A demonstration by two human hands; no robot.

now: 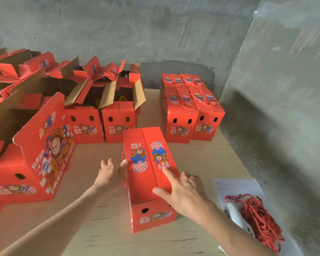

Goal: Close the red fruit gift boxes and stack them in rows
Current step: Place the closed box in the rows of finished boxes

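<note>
A red fruit gift box stands in the middle of the wooden table, its two top flaps folded down and meeting along the centre. My right hand lies flat on the right flap, fingers straight. My left hand is at the box's left side, fingers spread, thumb touching the upper left edge by the red rope handle. A closed stack of red boxes sits in rows at the back right. Several open red boxes with raised flaps fill the left and back left.
A large open box stands close on the left. At the right table edge lie a sheet of paper, a bundle of red rope handles and a white tool. Grey concrete walls enclose the back and right.
</note>
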